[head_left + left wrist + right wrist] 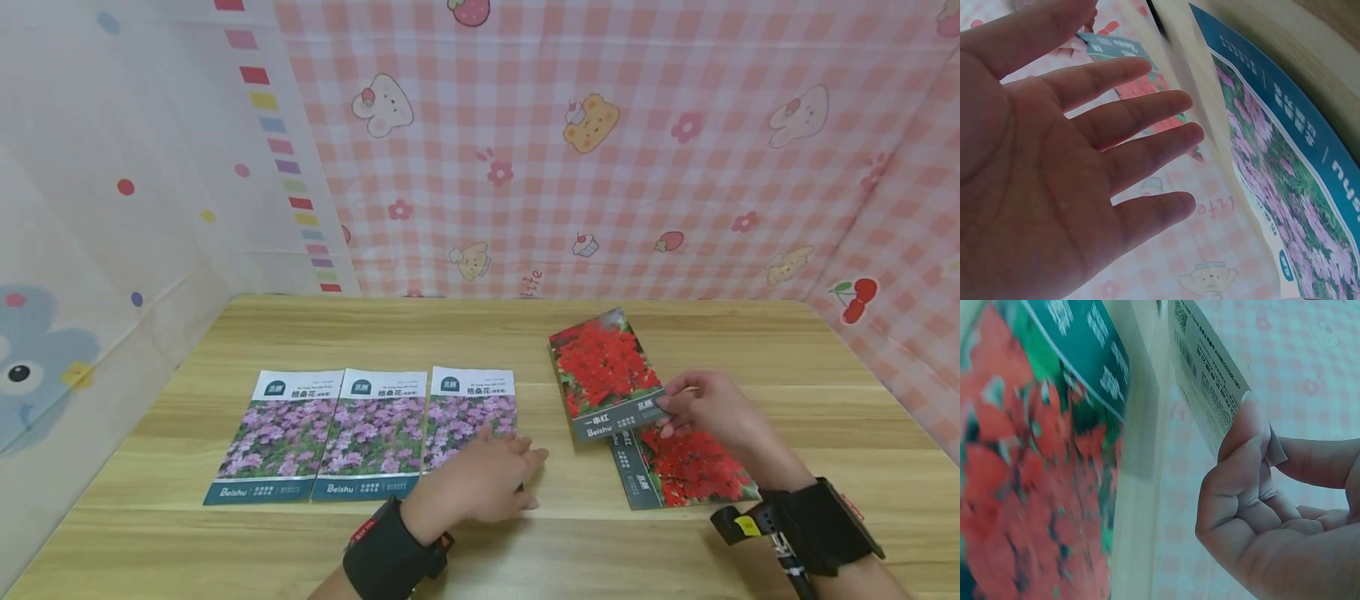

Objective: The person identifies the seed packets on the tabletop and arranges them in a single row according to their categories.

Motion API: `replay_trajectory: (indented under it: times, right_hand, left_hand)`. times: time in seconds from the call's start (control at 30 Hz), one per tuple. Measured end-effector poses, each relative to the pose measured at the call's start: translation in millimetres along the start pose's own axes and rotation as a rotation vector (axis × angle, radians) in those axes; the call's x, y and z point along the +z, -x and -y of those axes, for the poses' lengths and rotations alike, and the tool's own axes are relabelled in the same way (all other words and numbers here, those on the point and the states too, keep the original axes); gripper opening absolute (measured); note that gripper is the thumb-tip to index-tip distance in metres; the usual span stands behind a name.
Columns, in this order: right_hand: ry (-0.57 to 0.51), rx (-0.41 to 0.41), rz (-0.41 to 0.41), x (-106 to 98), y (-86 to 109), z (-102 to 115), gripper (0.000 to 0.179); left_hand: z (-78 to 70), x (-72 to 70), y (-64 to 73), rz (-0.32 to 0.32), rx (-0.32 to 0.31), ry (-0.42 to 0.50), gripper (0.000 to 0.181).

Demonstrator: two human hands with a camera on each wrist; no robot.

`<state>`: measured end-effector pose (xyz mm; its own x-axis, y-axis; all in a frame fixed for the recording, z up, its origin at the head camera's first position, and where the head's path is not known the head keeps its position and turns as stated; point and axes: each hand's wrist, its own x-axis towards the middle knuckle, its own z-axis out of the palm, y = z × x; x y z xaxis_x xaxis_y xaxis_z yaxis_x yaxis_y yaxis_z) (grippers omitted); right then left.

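Observation:
My right hand [705, 408] pinches one corner of a red-flower seed packet [606, 371] between thumb and fingers, and the packet is tilted above the table. In the right wrist view its printed back [1207, 381] shows. Beneath it lies a second red-flower seed packet [693, 467], turned sideways and partly covered. My left hand [480, 479], fingers spread and holding nothing, hovers over the lower right of the rightmost purple-flower seed packet [468, 417]. To its left lie two more such packets, a middle one [375, 433] and a left one [281, 437], side by side in a row.
The wooden table [300, 550] ends at the back against a pink checked cloth [540, 192]. A white patterned cloth [165, 217] hangs on the left. Black straps with wrist cameras sit on both wrists, the right one [817, 525] close to the lower red-flower packet.

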<state>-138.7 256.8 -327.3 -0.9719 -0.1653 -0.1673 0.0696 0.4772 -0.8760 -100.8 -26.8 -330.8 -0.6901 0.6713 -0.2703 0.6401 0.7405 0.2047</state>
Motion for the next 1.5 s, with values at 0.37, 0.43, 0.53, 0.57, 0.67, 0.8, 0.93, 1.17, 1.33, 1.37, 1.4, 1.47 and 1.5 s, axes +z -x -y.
replay_trajectory:
  times: [0.37,0.43,0.53,0.57,0.67,0.8,0.93,1.17,1.33,1.37,1.4,1.47,1.5]
  right_hand:
    - [-0.045,0.042,0.071,26,9.2,-1,0.016]
    - [-0.056,0.057,0.090,30,10.7,-3,0.016]
    - [-0.052,0.074,0.122,35,13.0,-5,0.015]
    - [-0.045,0.072,0.135,36,13.6,-6,0.014]
    - [-0.015,0.064,0.165,39,15.0,-7,0.010]
    - [0.014,0.068,0.194,41,16.5,-8,0.010]
    - [0.003,0.069,0.225,43,18.2,-9,0.014]
    - [0.011,0.054,0.248,47,20.1,-9,0.013]
    - [0.039,0.088,0.247,51,21.2,-10,0.014]
    - [0.047,0.095,0.245,52,21.3,-10,0.014]
    - [0.054,0.104,0.241,53,21.3,-10,0.014]
    - [0.076,0.117,0.232,54,21.2,-10,0.013]
    - [0.087,0.118,0.230,55,21.2,-10,0.013]
  left_hand:
    - [5.4,1.0,-2.9,0.025,-0.027,0.011,0.058]
    - [5.5,1.9,-3.1,0.028,-0.024,0.005,0.058]
    - [5.8,3.5,-3.3,0.033,-0.015,0.008,0.059]
    - [5.9,4.1,-3.5,0.035,-0.012,0.013,0.059]
    - [5.9,5.5,-3.6,0.043,-0.003,0.019,0.060]
    - [5.0,6.4,-3.8,0.057,0.005,0.012,0.060]
    - [4.4,7.2,-4.7,0.073,0.012,0.013,0.061]
    - [2.7,6.5,-3.5,0.100,0.020,-0.017,0.062]
    - [2.6,6.0,-3.2,0.122,0.020,-0.016,0.061]
    - [2.4,5.9,-3.0,0.125,0.021,-0.015,0.061]
    - [2.7,5.9,-3.1,0.126,0.021,-0.014,0.061]
    - [2.7,5.8,-2.9,0.132,0.018,-0.007,0.061]
    - [2.8,5.6,-3.0,0.133,0.016,-0.003,0.061]
